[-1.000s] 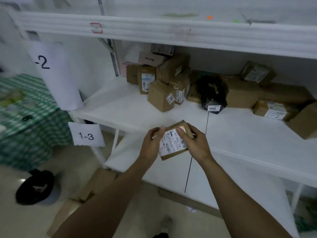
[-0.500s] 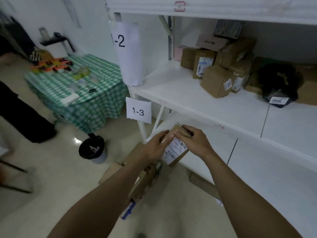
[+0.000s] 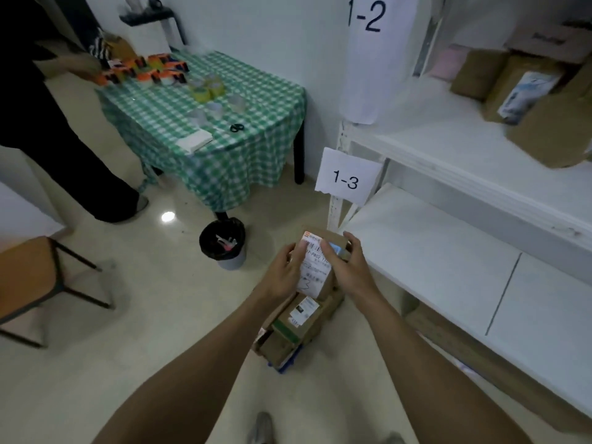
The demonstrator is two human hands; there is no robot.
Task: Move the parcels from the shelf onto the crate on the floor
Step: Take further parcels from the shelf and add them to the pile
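We hold a small brown cardboard parcel (image 3: 313, 270) with a white printed label between both hands, out over the floor just left of the shelving's corner post. Our left hand (image 3: 282, 274) takes its left side, thumb laid on the label's edge. Our right hand (image 3: 350, 272) curls over the top and right side, fingers across the label. Each grip is thus clamped on the parcel.

Directly below it lies a pile of brown cardboard parcels (image 3: 296, 325), stacked on a blue plastic crate (image 3: 290, 363) of which only a corner shows on the floor. We cannot tell whether the held parcel touches the top of the pile.

To our right runs the white lower shelf board (image 3: 432, 251). On the board above it stand more brown boxes (image 3: 512, 81). A white paper tag marked 1-3 (image 3: 347, 179) hangs on the post.

Further left, a tabletop under a green checked cloth (image 3: 208, 149) carries rolls of tape (image 3: 208, 88) and black scissors (image 3: 237, 127). A black-lined round bin (image 3: 224, 243) stands on the floor near it, and a person in dark clothes (image 3: 48, 123) stands beside the tabletop.
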